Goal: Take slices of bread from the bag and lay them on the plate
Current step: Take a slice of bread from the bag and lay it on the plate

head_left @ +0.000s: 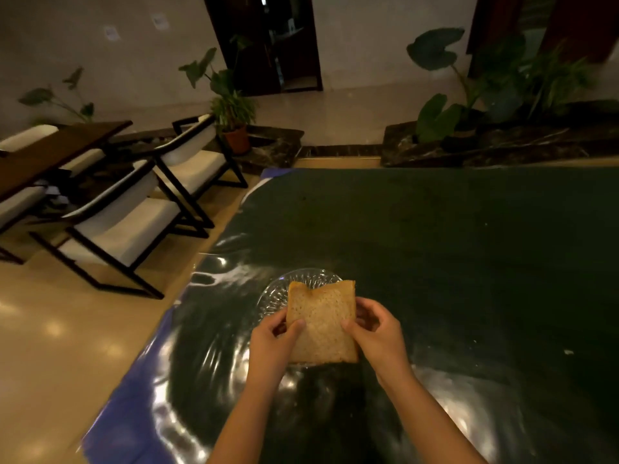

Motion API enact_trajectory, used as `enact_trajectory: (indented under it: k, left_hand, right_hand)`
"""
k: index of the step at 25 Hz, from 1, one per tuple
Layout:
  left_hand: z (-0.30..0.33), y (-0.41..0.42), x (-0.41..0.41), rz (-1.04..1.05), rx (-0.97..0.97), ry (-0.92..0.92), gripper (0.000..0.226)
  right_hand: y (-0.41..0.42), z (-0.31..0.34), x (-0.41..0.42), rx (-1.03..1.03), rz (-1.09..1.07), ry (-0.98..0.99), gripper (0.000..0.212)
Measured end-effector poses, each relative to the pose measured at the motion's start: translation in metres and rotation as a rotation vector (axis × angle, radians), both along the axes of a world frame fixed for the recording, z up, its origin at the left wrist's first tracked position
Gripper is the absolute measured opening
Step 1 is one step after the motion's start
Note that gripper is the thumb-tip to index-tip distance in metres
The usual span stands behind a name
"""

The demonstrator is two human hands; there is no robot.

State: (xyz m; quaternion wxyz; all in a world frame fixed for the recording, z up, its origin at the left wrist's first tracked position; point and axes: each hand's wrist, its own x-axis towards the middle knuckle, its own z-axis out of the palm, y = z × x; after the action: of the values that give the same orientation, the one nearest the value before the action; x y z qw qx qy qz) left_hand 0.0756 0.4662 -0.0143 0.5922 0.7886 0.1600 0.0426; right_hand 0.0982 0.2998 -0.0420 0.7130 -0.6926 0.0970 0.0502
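A square slice of bread (322, 321) with a notch in its far edge is held flat between both hands, above a clear cut-glass plate (278, 293). My left hand (273, 346) pinches its left edge with thumb on top. My right hand (373, 333) grips its right edge the same way. The slice covers most of the plate, so only the plate's far and left rim shows. I cannot tell whether the slice touches the plate. No bread bag is in view.
The table (452, 246) has a dark green top under shiny clear plastic, with a blue border along its left edge. White-cushioned chairs (127, 226) and a dark wooden table (50, 152) stand to the left. Potted plants (234, 128) line the far side.
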Motion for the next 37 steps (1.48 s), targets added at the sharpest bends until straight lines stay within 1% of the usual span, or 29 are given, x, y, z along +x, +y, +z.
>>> enact_trajectory:
  k: [5,8,10,14,17,20,22,24,27,30,31,32,34,35,37]
  left_hand:
    - [-0.041,0.026,0.079,-0.038,0.005,0.057,0.032]
    - [-0.071,0.041,0.125,-0.090,0.011,0.056,0.030]
    - [-0.090,0.047,0.146,-0.122,0.036,0.035,0.026]
    - [-0.116,0.057,0.175,-0.218,0.062,0.011,0.026]
    - [-0.129,0.060,0.186,-0.269,0.120,0.004,0.028]
    - [-0.140,0.065,0.191,-0.269,0.235,0.026,0.027]
    - [-0.142,0.067,0.192,-0.222,0.214,0.056,0.027]
    - [-0.140,0.067,0.190,-0.193,0.158,0.072,0.027]
    - [-0.135,0.067,0.188,-0.153,0.112,0.072,0.027]
    - [-0.131,0.067,0.183,-0.166,0.089,0.068,0.026]
    - [-0.130,0.066,0.180,-0.176,0.081,0.074,0.026]
    - [-0.130,0.066,0.177,-0.183,0.069,0.086,0.026]
    - [-0.131,0.064,0.172,-0.191,0.042,0.121,0.026]
    - [-0.131,0.064,0.171,-0.190,0.031,0.137,0.026]
    - [-0.131,0.064,0.170,-0.184,0.027,0.150,0.025]
  right_hand:
    - [0.032,-0.039,0.066,-0.084,-0.090,0.070,0.042]
    - [0.055,-0.065,0.101,-0.162,-0.203,0.090,0.041]
    - [0.068,-0.080,0.118,-0.234,-0.272,0.097,0.039]
    - [0.084,-0.103,0.143,-0.340,-0.354,0.123,0.037]
    - [0.089,-0.108,0.152,-0.425,-0.379,0.128,0.035]
    - [0.091,-0.110,0.155,-0.590,-0.366,0.173,0.028]
    - [0.093,-0.110,0.153,-0.691,-0.347,0.197,0.026]
    - [0.096,-0.108,0.150,-0.745,-0.356,0.182,0.024]
    - [0.099,-0.102,0.148,-0.715,-0.396,0.155,0.021]
    - [0.101,-0.098,0.143,-0.642,-0.420,0.133,0.018]
    - [0.102,-0.098,0.141,-0.633,-0.415,0.137,0.023]
    - [0.104,-0.098,0.140,-0.639,-0.401,0.160,0.033]
    - [0.105,-0.101,0.138,-0.687,-0.355,0.236,0.048]
    - [0.105,-0.102,0.138,-0.722,-0.332,0.259,0.049]
    - [0.104,-0.103,0.139,-0.753,-0.327,0.256,0.041]
